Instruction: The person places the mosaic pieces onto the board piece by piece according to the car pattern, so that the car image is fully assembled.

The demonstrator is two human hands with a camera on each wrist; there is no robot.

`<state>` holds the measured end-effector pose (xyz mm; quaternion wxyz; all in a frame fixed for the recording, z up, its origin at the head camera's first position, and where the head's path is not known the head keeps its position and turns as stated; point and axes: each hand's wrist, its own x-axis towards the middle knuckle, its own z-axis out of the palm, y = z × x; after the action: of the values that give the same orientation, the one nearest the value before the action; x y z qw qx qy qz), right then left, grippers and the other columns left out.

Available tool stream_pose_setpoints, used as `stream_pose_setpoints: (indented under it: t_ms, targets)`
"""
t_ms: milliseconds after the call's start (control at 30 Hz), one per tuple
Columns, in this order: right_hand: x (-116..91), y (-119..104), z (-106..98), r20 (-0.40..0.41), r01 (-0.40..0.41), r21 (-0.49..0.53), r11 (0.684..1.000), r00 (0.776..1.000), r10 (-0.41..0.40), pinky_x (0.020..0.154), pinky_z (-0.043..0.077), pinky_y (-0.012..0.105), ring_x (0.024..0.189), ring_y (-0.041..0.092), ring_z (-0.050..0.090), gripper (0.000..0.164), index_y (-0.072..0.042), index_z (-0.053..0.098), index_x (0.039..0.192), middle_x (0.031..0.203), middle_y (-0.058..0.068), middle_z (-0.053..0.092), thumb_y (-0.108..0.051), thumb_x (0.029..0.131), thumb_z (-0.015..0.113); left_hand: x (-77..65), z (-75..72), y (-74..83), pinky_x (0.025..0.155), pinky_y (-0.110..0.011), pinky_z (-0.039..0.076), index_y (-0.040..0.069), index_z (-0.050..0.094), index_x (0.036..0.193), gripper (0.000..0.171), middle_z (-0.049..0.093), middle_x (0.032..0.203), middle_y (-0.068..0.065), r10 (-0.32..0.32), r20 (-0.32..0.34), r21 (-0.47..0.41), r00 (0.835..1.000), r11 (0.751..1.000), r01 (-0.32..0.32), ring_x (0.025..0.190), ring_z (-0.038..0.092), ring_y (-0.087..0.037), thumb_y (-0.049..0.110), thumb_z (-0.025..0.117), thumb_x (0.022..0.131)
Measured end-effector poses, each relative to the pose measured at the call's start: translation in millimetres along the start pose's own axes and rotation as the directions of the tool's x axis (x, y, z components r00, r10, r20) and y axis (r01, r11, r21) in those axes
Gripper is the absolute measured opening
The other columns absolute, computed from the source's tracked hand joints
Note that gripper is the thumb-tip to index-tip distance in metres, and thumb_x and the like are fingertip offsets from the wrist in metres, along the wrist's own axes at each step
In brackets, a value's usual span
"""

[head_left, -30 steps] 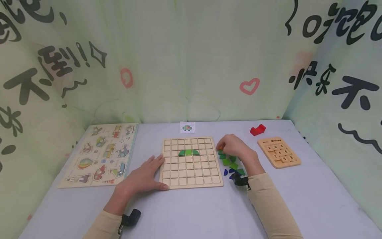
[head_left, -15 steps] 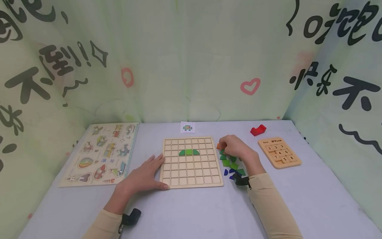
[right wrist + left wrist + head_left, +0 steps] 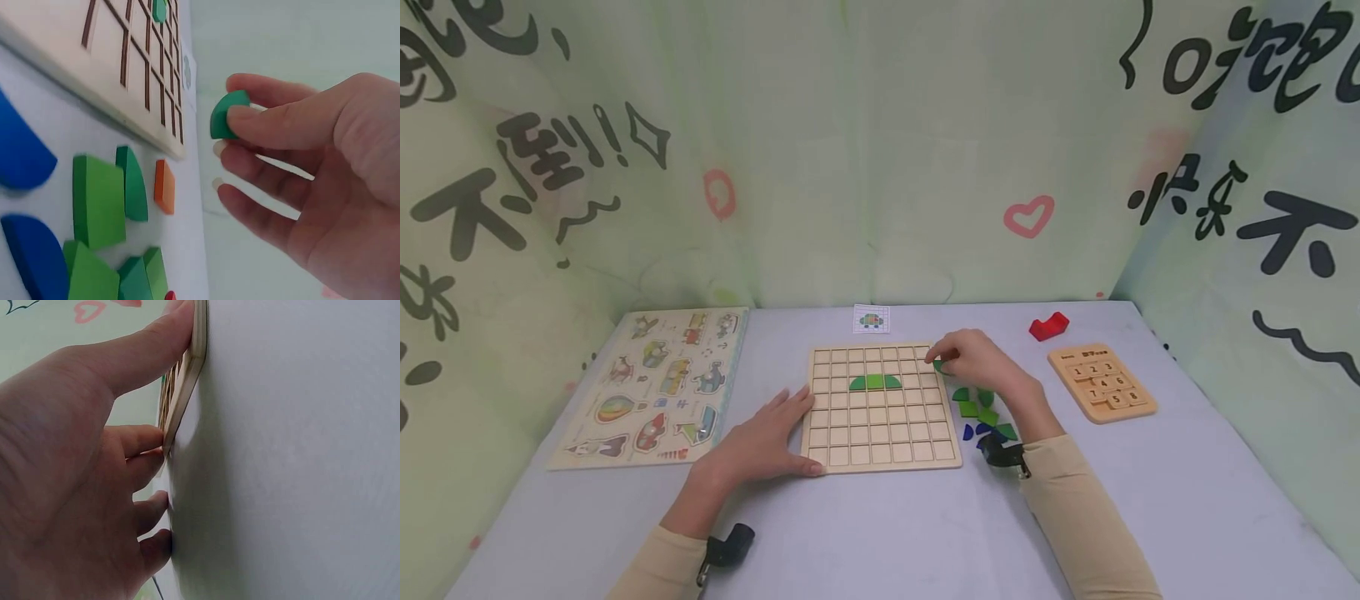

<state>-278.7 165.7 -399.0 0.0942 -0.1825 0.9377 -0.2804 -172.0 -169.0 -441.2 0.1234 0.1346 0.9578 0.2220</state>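
My right hand (image 3: 981, 364) pinches a green quarter-circle block (image 3: 227, 115) between thumb and fingers, raised by the upper right edge of a wooden grid board (image 3: 880, 433). On the board, a bright green square block (image 3: 874, 382) sits between two darker green rounded blocks (image 3: 857, 384). My left hand (image 3: 756, 442) rests along the board's left side, its thumb at the near corner and its fingertips touching the edge. Right of the board lie loose blocks: green squares (image 3: 99, 203), blue rounded ones (image 3: 25, 150), green rounded ones (image 3: 131, 184) and an orange one (image 3: 165, 187).
A small pattern card (image 3: 871, 319) lies behind the board. To the left is a picture puzzle board (image 3: 647, 392). At the right stand a wooden number puzzle (image 3: 1101, 383) and a red block-like piece (image 3: 1048, 326). Printed curtains (image 3: 880, 150) surround the table.
My right hand has lifted a green quarter-circle block from the loose pile and moved left to the board's upper right edge. The left hand stays where it was.
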Motion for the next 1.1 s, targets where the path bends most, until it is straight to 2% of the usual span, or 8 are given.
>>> stream_pose_setpoints:
  t_ms: [100, 300, 500, 633, 800, 967, 1100]
  targets:
    - [2, -7, 3, -0.021, 0.039, 0.035, 0.999, 0.999, -0.038, 0.092, 0.055, 0.042, 0.099, 0.025, 0.061, 0.026, -0.007, 0.075, 0.111, 0.113, 0.009, 0.072, -0.001, 0.091, 0.060, 0.7, 0.9, -1.3, 0.118, -0.060, 0.030, 0.014, 0.029, 0.158, 0.112, 0.023, 0.167, 0.000, -0.002, -0.003, 0.006, 1.000, 1.000, 0.002, 0.155, 0.016, -0.033, 0.063, 0.079, 0.070]
    - [5, -19, 14, -0.039, 0.065, 0.138, 0.988, 0.997, -0.060, 0.090, 0.054, 0.040, 0.092, 0.020, 0.064, 0.018, -0.004, 0.072, 0.106, 0.100, 0.005, 0.072, -0.002, 0.091, 0.063, 2.9, 3.5, -2.9, 0.118, -0.059, 0.030, 0.017, 0.028, 0.158, 0.113, 0.023, 0.167, 0.003, -0.010, -0.006, 0.009, 1.000, 1.000, 0.010, 0.156, 0.015, -0.031, 0.064, 0.079, 0.069]
    - [10, -31, 26, -0.027, 0.118, 0.188, 0.975, 0.993, -0.115, 0.085, 0.054, 0.036, 0.089, 0.016, 0.065, 0.011, -0.009, 0.071, 0.097, 0.095, 0.003, 0.073, -0.004, 0.090, 0.065, 3.2, 4.3, -3.5, 0.119, -0.058, 0.030, 0.016, 0.029, 0.158, 0.113, 0.023, 0.167, 0.002, -0.008, -0.008, 0.006, 1.000, 1.000, 0.008, 0.156, 0.015, -0.031, 0.064, 0.080, 0.069]
    - [15, -42, 35, -0.036, 0.154, 0.191, 0.970, 0.988, -0.149, 0.080, 0.052, 0.032, 0.085, 0.014, 0.062, 0.009, -0.011, 0.072, 0.093, 0.091, 0.002, 0.073, -0.004, 0.089, 0.068, 3.1, 3.5, -3.2, 0.120, -0.056, 0.029, 0.015, 0.028, 0.158, 0.114, 0.023, 0.167, 0.002, -0.004, -0.005, 0.006, 1.000, 1.000, 0.004, 0.156, 0.015, -0.031, 0.065, 0.079, 0.069]
    - [20, -54, 48, -0.030, 0.190, 0.197, 0.962, 0.982, -0.187, 0.072, 0.050, 0.028, 0.079, 0.014, 0.059, 0.006, -0.007, 0.074, 0.091, 0.086, 0.002, 0.071, -0.004, 0.087, 0.071, 3.0, 2.7, -3.4, 0.119, -0.057, 0.030, 0.016, 0.029, 0.158, 0.113, 0.023, 0.167, 0.002, -0.006, -0.005, 0.002, 1.000, 1.000, 0.006, 0.156, 0.016, -0.031, 0.066, 0.078, 0.069]
    - [24, -63, 61, -0.024, 0.174, 0.208, 0.963, 0.985, -0.173, 0.072, 0.051, 0.025, 0.076, 0.012, 0.061, 0.007, -0.008, 0.074, 0.089, 0.084, 0.000, 0.072, -0.003, 0.088, 0.070, 3.0, 2.7, -3.6, 0.117, -0.060, 0.032, 0.017, 0.028, 0.158, 0.113, 0.023, 0.167, 0.003, -0.007, -0.001, -0.009, 1.000, 1.000, 0.007, 0.156, 0.016, -0.030, 0.067, 0.078, 0.069]
    - [28, -72, 73, -0.035, 0.185, 0.162, 0.969, 0.983, -0.182, 0.073, 0.052, 0.025, 0.076, 0.010, 0.061, 0.009, -0.011, 0.073, 0.087, 0.084, 0.000, 0.072, -0.003, 0.088, 0.070, 3.0, 2.1, -2.8, 0.116, -0.061, 0.032, 0.017, 0.029, 0.158, 0.113, 0.023, 0.167, 0.003, -0.009, 0.001, 0.000, 1.000, 1.000, 0.009, 0.156, 0.016, -0.031, 0.067, 0.079, 0.069]
